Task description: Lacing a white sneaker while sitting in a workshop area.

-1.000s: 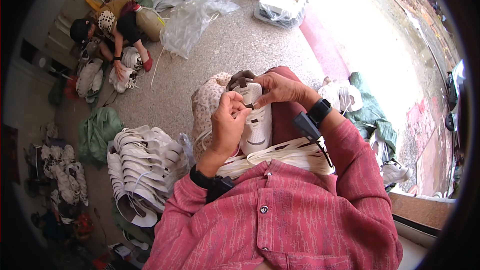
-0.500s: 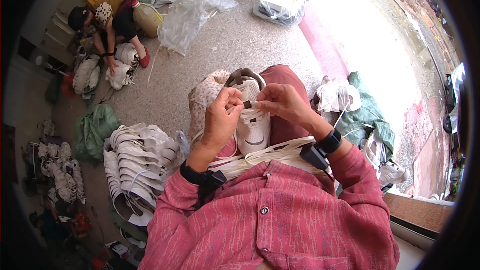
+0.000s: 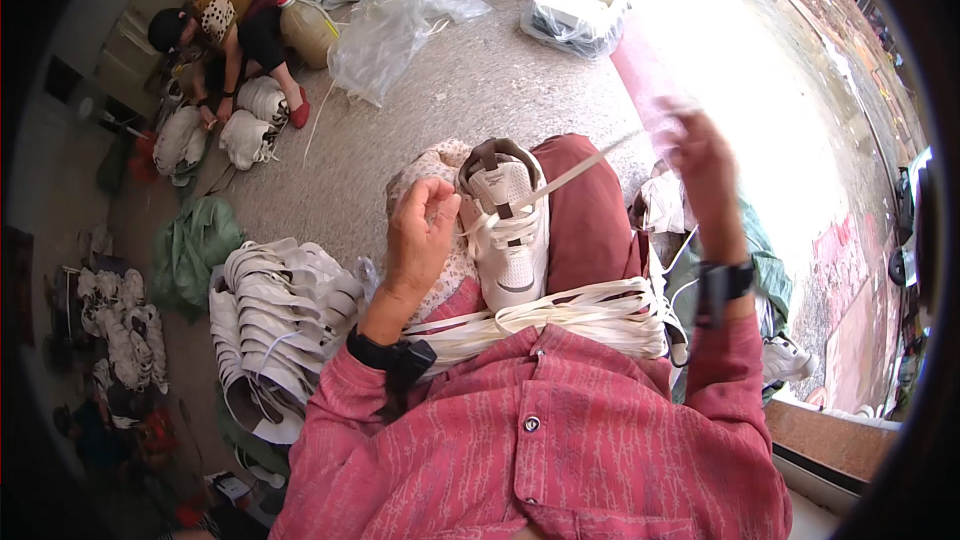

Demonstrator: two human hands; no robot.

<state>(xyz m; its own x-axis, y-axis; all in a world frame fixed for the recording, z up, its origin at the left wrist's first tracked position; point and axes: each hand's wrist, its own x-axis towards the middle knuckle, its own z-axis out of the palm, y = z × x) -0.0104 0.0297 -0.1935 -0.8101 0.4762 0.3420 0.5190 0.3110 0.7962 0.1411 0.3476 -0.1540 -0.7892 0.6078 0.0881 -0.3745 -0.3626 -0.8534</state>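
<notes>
A white sneaker (image 3: pixel 515 260) with a brown collar lies across my lap, its toe toward me. A flat white shoelace (image 3: pixel 570 183) runs from its eyelets, stretched up and to the right. My right hand (image 3: pixel 705 165), smeared by motion, is raised at the far end of that lace and grips it. Beside the sneaker's left edge, my left hand (image 3: pixel 425 235) has its thumb and fingers curled together; whatever they pinch is hidden. A bundle of loose white laces (image 3: pixel 600 310) lies over my lap below the toe.
Stacked white shoe uppers (image 3: pixel 285 325) stand at my left, near a green sack (image 3: pixel 195 255). More white shoes (image 3: pixel 790 360) lie at my right. Far left, another person (image 3: pixel 235 40) bends over shoes. A clear plastic sheet (image 3: pixel 375 50) and a wrapped box (image 3: pixel 575 15) lie ahead.
My right hand has swung up and right, away from the sneaker, drawing the lace out. My left hand has shifted slightly left, off the tongue. The other person's hands have moved off the front shoe.
</notes>
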